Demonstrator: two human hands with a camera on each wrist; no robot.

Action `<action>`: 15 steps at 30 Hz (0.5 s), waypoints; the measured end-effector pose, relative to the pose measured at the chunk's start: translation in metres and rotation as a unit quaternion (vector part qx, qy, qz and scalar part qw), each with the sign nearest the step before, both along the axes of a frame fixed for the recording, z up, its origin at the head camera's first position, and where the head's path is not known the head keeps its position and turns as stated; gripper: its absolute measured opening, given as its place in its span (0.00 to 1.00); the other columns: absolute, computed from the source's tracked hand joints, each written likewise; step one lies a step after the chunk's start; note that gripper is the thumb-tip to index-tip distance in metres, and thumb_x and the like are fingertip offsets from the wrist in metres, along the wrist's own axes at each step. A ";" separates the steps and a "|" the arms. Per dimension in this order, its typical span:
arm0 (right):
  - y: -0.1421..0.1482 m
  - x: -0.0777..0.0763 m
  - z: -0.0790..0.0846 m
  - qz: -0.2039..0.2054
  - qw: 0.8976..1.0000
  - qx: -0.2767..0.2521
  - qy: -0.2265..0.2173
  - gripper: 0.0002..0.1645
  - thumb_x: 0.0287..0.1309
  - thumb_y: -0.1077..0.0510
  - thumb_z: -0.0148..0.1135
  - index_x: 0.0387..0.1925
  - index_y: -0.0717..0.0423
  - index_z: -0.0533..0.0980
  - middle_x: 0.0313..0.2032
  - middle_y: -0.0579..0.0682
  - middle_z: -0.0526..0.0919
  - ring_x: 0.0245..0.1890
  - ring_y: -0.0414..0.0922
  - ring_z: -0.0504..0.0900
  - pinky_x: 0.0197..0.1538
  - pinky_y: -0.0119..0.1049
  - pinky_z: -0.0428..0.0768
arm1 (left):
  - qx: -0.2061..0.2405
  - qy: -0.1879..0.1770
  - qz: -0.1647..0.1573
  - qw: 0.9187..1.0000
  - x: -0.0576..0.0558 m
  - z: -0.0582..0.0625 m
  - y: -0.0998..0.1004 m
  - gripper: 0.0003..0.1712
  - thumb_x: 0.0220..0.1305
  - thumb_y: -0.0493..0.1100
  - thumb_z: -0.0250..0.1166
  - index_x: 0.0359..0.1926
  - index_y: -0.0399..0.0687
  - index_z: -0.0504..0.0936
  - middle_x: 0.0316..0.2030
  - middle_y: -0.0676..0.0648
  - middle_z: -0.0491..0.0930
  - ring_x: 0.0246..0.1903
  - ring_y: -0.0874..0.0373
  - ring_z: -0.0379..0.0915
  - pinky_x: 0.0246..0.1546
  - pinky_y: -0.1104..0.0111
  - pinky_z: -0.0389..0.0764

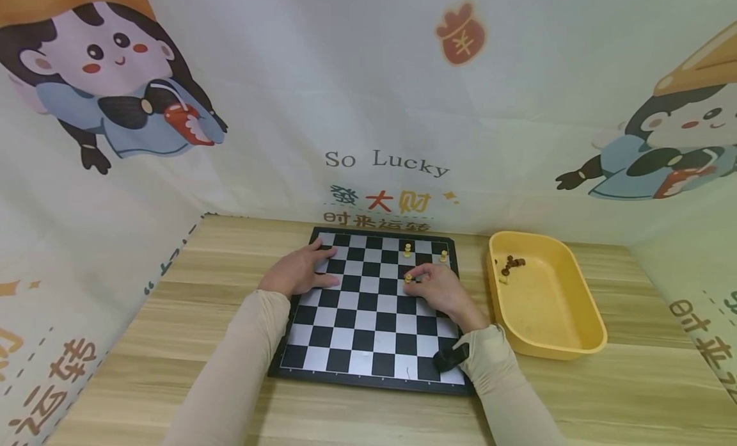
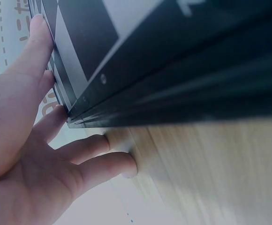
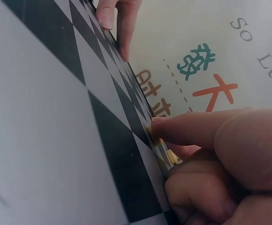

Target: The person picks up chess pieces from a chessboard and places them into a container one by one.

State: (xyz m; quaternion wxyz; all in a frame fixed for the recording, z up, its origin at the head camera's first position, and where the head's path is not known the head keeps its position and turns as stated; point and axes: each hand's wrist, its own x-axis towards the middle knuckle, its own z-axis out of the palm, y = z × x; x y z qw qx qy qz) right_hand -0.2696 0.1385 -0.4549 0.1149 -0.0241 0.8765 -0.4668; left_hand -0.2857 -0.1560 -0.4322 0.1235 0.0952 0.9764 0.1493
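Piece (image 1: 408,278): yellow, at right hand's (image 1: 442,289) fingertips, thumb and index drawn together on it; can't tell if base touches chessboard (image 1: 363,319).
Left hand (image 1: 296,270): fingers loosely spread, resting on chessboard's left edge, holding nothing.
Standing pieces (image 1: 407,250): two, beyond right hand's fingers; stray knuckle could tip one.
Slip risk: tiny piece, fingertip-only pinch.
Chessboard risk: sideways push from left hand could skid it, jolting pieces.
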 end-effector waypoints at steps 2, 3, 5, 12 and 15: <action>0.000 0.000 0.000 -0.004 1.000 0.003 0.001 0.14 0.57 0.56 0.73 0.43 0.57 0.83 0.16 0.41 0.64 0.19 0.40 0.63 0.25 0.31 0.61 | 0.000 0.001 -0.001 1.000 0.000 0.000 0.000 0.45 0.64 0.62 0.68 0.77 0.55 0.64 0.81 0.40 0.49 0.79 0.37 0.50 0.77 0.46 0.61; 0.000 -0.001 0.000 -0.006 1.000 0.004 0.001 0.14 0.56 0.56 0.73 0.43 0.57 0.83 0.16 0.41 0.64 0.19 0.40 0.63 0.25 0.31 0.61 | 0.000 0.002 -0.001 1.000 0.000 -0.001 0.000 0.45 0.64 0.62 0.68 0.77 0.55 0.64 0.81 0.40 0.49 0.79 0.37 0.50 0.77 0.46 0.61; -0.001 -0.001 -0.001 -0.009 1.000 0.008 0.003 0.13 0.56 0.57 0.73 0.42 0.57 0.84 0.16 0.41 0.64 0.20 0.40 0.63 0.26 0.31 0.61 | -0.001 0.003 -0.003 1.000 0.000 -0.001 0.000 0.45 0.64 0.62 0.68 0.77 0.55 0.64 0.81 0.40 0.49 0.79 0.37 0.50 0.77 0.46 0.62; -0.001 0.001 0.002 -0.005 0.999 0.031 0.008 0.11 0.57 0.58 0.72 0.41 0.57 0.85 0.15 0.42 0.66 0.18 0.40 0.64 0.24 0.30 0.61 | -0.001 0.002 -0.001 1.000 -0.001 -0.002 0.000 0.45 0.64 0.62 0.68 0.77 0.55 0.64 0.81 0.40 0.49 0.79 0.37 0.50 0.77 0.46 0.62; -0.002 0.002 0.003 -0.002 0.999 0.036 0.012 0.10 0.57 0.58 0.72 0.41 0.57 0.84 0.15 0.42 0.66 0.17 0.40 0.64 0.23 0.30 0.60 | -0.001 0.003 0.001 1.000 -0.001 -0.002 -0.001 0.45 0.64 0.62 0.68 0.77 0.56 0.64 0.81 0.40 0.49 0.79 0.37 0.50 0.77 0.46 0.62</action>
